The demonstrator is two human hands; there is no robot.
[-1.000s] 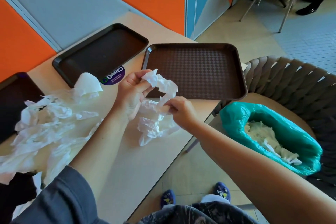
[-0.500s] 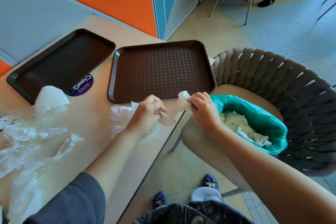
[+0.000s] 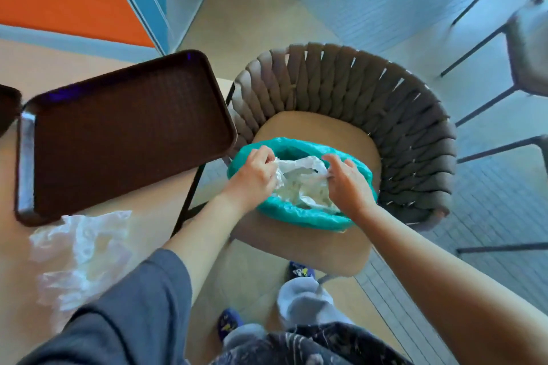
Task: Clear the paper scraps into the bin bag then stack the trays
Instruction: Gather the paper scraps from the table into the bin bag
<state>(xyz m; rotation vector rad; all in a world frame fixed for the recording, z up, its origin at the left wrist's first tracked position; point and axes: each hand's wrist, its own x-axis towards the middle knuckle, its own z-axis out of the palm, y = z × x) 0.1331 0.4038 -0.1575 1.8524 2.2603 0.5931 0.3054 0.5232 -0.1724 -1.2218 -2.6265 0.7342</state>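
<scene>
Both hands are over the open green bin bag, which sits on a chair seat to the right of the table. My left hand and my right hand hold a crumpled white paper wad between them, just inside the bag's mouth. More white paper lies in the bag under it. A brown textured tray lies on the table's right end, its corner overhanging the edge. The edge of a second dark tray shows at far left. Loose thin scraps lie on the table below the tray.
The bag rests on a woven grey chair with a tan seat. The table edge runs between tray and chair. Other chair legs stand on the floor at upper right. My feet in socks are below.
Both hands have carried the paper wad from the table edge rightward to the bin bag's mouth. The view has swung right, so the left trays and scrap pile are mostly out of frame.
</scene>
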